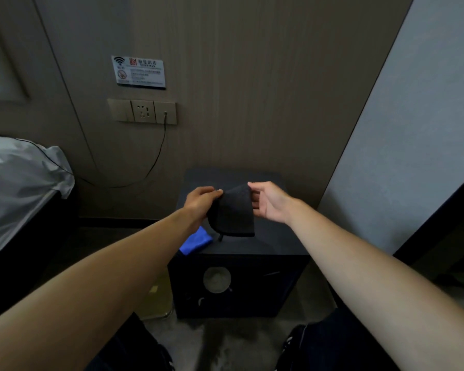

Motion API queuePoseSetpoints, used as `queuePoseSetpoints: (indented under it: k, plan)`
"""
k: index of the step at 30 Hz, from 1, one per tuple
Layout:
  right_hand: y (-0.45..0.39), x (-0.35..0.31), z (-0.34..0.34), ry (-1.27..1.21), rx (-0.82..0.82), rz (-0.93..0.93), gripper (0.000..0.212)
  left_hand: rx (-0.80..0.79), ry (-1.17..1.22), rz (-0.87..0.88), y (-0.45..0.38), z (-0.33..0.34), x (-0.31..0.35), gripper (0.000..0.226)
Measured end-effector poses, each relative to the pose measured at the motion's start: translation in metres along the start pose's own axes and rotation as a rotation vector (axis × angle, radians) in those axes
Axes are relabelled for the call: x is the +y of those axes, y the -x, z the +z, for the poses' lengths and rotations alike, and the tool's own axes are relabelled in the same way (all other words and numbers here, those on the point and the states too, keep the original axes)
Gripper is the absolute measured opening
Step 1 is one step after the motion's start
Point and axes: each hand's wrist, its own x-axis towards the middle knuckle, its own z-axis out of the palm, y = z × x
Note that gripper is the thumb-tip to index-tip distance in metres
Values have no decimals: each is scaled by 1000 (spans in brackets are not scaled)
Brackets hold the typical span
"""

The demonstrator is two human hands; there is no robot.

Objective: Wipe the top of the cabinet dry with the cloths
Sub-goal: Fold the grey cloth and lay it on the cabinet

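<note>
We see a wood-grain wall [252, 89] filling most of the view, with a bed [16, 188] cut off at the left edge. Below stands the dark cabinet [273, 245], its top partly hidden behind what we hold. Our left hand [198, 200] pinches one upper corner of the dark cloth [232, 212] and our right hand [268, 200] pinches the other, so it hangs above the cabinet top; whether its lower edge touches the top we cannot tell. A blue cloth [196, 243] lies at the top's front-left corner, half hidden by our left forearm. The wall sign's [138, 72] small print is unreadable.
</note>
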Motion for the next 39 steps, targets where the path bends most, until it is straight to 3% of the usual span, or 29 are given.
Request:
queuePoseSetpoints:
  k: [1, 3, 7, 13, 17, 19, 24, 27, 32, 39]
  plan:
    - [0, 0, -2, -8, -13, -9, 10, -17, 29, -3, 1, -1, 0, 28]
    - [-3, 0, -6, 49, -3, -62, 28, -63, 62, -10, 1, -7, -1, 20]
    - [-4, -1, -11, 334, 191, -147, 46, -117, 18, 35, 2, -15, -1, 21]
    - [-3, -6, -11, 763, 371, -309, 63, -94, -374, 323, 2, -16, 3, 40]
    - [-5, -6, -15, 1058, 363, -385, 19, -34, -637, 497, 4, -12, 8, 40]
    - [-3, -7, -17, 1122, 355, -395, 8, -1, -686, 540, 0, -11, 7, 36]
    - [-10, -6, -29, 970, 339, -334, 10, 31, -705, 508, -17, -3, 1, 16]
    - [-21, -3, -38, 801, 369, -296, 14, 1, -713, 490, -32, 5, -3, 18]
    - [-37, 4, -55, 626, 401, -320, 13, -166, -605, 351, -56, 18, -7, 9]
    - [-66, 0, -100, 461, 433, -192, 11, -218, -319, 214, -92, 46, -16, 35]
